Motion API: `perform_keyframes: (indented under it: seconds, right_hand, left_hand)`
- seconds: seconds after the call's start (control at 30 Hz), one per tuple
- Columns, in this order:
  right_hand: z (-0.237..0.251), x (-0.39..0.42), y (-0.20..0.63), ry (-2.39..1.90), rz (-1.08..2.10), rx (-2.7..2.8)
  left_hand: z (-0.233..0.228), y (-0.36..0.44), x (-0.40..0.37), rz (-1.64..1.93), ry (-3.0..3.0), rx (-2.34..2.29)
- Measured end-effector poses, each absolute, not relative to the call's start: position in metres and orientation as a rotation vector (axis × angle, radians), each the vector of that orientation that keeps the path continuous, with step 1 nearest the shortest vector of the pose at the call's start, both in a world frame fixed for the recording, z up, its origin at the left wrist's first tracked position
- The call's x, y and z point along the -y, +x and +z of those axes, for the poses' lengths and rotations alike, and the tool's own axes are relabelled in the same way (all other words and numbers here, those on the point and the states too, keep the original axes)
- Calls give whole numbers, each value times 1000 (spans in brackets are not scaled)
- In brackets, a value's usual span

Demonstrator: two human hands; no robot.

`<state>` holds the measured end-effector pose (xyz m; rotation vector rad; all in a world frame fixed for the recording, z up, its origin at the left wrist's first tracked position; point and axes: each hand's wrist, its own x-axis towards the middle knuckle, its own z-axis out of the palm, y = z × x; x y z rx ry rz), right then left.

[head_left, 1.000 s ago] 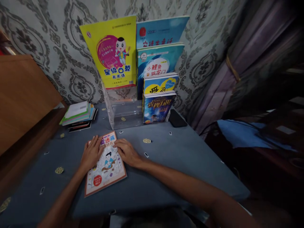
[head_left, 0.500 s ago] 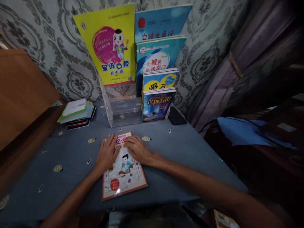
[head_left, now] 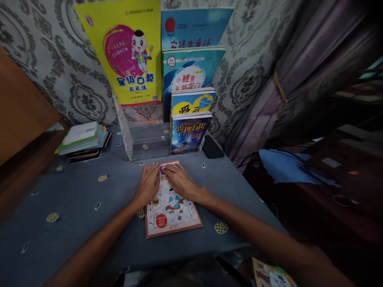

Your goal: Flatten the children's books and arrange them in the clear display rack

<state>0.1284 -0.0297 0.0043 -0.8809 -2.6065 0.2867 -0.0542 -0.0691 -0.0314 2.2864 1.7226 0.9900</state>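
Low in the middle of the frame a thin, glossy booklet (head_left: 171, 207) lies flat on the table (head_left: 74, 207), its near edge close to the table's front edge. The left hand (head_left: 149, 184) and right hand (head_left: 180, 182) both press palm-down on the booklet's upper half, fingers spread and flat, gripping nothing; the fingertips nearly meet near its top edge.

The table wears a matte blue-grey cloth dotted with small round and oblong marks. Bare cloth spreads wide across the lower left, with less room to the right, where the table's edge falls off just past the right forearm.

Just above the booklet stands a clear plastic rack (head_left: 140, 139), hard-edged and box-shaped, its left part showing bare. In its right part, stiff upright books (head_left: 190, 131) stand stepped one behind another, and a large yellow book (head_left: 128, 56) leans at upper centre. A flat black phone (head_left: 212, 146) lies right of the rack. A loose stack (head_left: 82, 139) of thin books sits at middle left. Patterned wallpaper (head_left: 44, 59) closes the far edge; a folded curtain (head_left: 299, 79) hangs at right.
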Motion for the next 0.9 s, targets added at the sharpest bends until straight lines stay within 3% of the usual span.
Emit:
perform_keyframes:
  seconds: [0.2, 0.9]
  right_hand:
    - [-3, 31, 102, -809, 324, 2631]
    - [2, 34, 141, -1200, 309, 2525]
  left_hand:
    - [-33, -63, 70, 1160, 2169, -1571]
    - [-22, -58, 77, 819, 2446, -1806]
